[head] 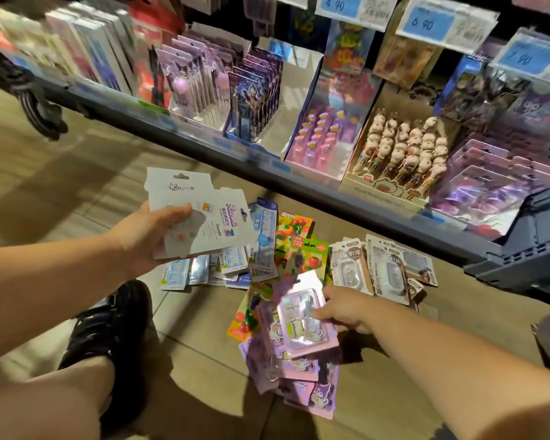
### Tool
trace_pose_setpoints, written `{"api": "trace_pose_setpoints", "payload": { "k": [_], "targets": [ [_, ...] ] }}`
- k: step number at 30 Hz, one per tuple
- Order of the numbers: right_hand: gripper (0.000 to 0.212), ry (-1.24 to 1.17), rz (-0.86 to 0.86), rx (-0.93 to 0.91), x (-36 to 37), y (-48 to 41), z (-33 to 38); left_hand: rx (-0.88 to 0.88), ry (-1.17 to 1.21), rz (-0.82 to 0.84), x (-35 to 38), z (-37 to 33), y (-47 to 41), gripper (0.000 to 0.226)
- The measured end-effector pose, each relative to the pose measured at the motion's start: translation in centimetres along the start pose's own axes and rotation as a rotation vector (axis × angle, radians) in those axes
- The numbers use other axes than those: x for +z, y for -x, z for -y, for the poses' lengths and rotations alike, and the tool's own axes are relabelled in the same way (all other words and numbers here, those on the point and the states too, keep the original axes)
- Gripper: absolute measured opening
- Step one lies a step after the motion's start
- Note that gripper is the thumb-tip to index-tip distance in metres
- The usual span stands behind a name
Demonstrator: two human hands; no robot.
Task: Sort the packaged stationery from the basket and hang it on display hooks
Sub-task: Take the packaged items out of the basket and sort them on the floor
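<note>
- Packs of stationery [356, 268] lie in a heap on the floor.
- Left hand [146, 239] is above the left side of the heap. Its fingers are curled round a few white packs [204, 214].
- Right hand [343, 309] is at the near side of the heap and grips a pink pack [302, 325] by its edge.
- Dark basket [534, 242] sits right of the heap.
- Black shoe [108, 328] is left of the heap.
</note>
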State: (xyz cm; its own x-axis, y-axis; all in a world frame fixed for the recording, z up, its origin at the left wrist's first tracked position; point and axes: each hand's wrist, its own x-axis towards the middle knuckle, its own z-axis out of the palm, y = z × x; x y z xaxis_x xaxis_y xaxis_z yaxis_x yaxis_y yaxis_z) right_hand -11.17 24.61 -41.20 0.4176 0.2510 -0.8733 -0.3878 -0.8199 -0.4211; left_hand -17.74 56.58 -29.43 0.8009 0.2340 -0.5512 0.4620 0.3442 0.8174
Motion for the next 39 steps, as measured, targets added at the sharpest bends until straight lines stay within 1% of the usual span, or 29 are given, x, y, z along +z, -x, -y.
{"api": "trace_pose_setpoints", "payload": {
  "k": [2,3,5,6,7,9,12,15,18,20,21,22,23,24,25,26,27,29,31,33,34,37,38,39],
  "targets": [
    [0.04,0.055,-0.011,0.041,1.0,-0.2,-0.5,0.0,-0.004,0.007,-0.2,0.0,0.1,0.032],
    [0.042,0.093,-0.025,0.059,1.4,-0.2,-0.6,-0.005,-0.004,0.006,-0.4,0.2,-0.1,0.036],
    [0.048,0.201,-0.063,0.11,2.1,0.2,-0.7,-0.02,-0.01,0.007,-0.5,0.3,-0.1,0.045],
    [0.049,0.27,-0.079,0.131,2.4,0.4,-0.7,-0.022,-0.019,0.006,-0.4,0.3,-0.1,0.044],
    [0.047,0.345,-0.092,0.136,2.6,0.5,-0.8,-0.019,-0.024,0.016,-0.3,0.3,0.0,0.042],
    [0.046,0.506,-0.104,0.121,3.1,0.6,-0.7,-0.026,-0.03,0.044,-0.1,0.5,-0.2,0.047],
    [0.054,0.694,-0.134,0.098,3.9,0.8,-0.3,-0.025,-0.015,0.062,0.2,0.4,0.1,0.043],
    [0.06,0.762,-0.172,0.088,4.1,1.1,-0.3,-0.04,-0.001,0.106,0.2,0.7,0.1,0.057],
    [0.059,0.7,-0.182,0.111,3.5,1.6,0.4,-0.052,0.033,0.13,0.7,0.7,0.7,0.042],
    [0.051,0.622,-0.263,0.028,2.6,2.6,2.4,-0.054,0.032,0.142,1.0,0.7,1.0,0.046],
    [0.046,0.511,-0.295,-0.046,2.2,3.1,3.8,-0.053,0.031,0.152,1.0,0.7,1.1,0.051],
    [0.042,0.309,-0.305,-0.129,1.9,3.9,5.3,-0.059,0.03,0.146,1.1,0.7,1.1,0.057],
    [0.04,0.04,-0.278,-0.195,1.7,4.5,6.9,-0.065,0.036,0.151,1.1,0.7,1.2,0.06],
    [0.042,-0.226,-0.209,-0.248,1.6,5.1,8.4,-0.069,0.047,0.15,1.1,0.7,1.2,0.062],
    [0.047,-0.432,-0.115,-0.297,1.6,5.5,9.7,-0.075,0.062,0.156,1.0,0.6,1.2,0.063],
    [0.05,-0.541,-0.037,-0.342,1.7,5.8,10.8,-0.079,0.059,0.149,1.1,0.7,1.2,0.064],
    [0.049,-0.591,0.006,-0.397,1.8,6.0,11.6,-0.081,0.06,0.162,1.1,0.7,1.2,0.065],
    [0.041,-0.601,-0.024,-0.503,2.1,6.3,12.8,-0.076,0.064,0.174,1.2,0.8,1.1,0.063],
    [0.045,-0.592,-0.11,-0.574,2.1,6.4,13.3,-0.068,0.067,0.156,1.3,0.8,1.0,0.057],
    [0.051,-0.589,-0.138,-0.632,1.9,6.8,13.4,-0.065,0.077,0.138,1.6,0.5,1.1,0.047],
    [0.05,-0.58,-0.143,-0.653,1.6,7.1,13.5,-0.069,0.088,0.12,1.6,0.3,1.1,0.041],
    [0.034,-0.493,-0.182,-0.668,0.6,7.7,14.1,-0.079,0.09,0.019,1.2,0.0,0.8,0.033],
    [0.029,-0.46,-0.181,-0.659,0.2,7.8,14.2,-0.08,0.076,-0.007,1.1,-0.1,0.7,0.033],
    [0.026,-0.461,-0.144,-0.646,-0.1,7.9,14.3,-0.087,0.067,-0.019,1.0,-0.1,0.7,0.034]
  ]
}}
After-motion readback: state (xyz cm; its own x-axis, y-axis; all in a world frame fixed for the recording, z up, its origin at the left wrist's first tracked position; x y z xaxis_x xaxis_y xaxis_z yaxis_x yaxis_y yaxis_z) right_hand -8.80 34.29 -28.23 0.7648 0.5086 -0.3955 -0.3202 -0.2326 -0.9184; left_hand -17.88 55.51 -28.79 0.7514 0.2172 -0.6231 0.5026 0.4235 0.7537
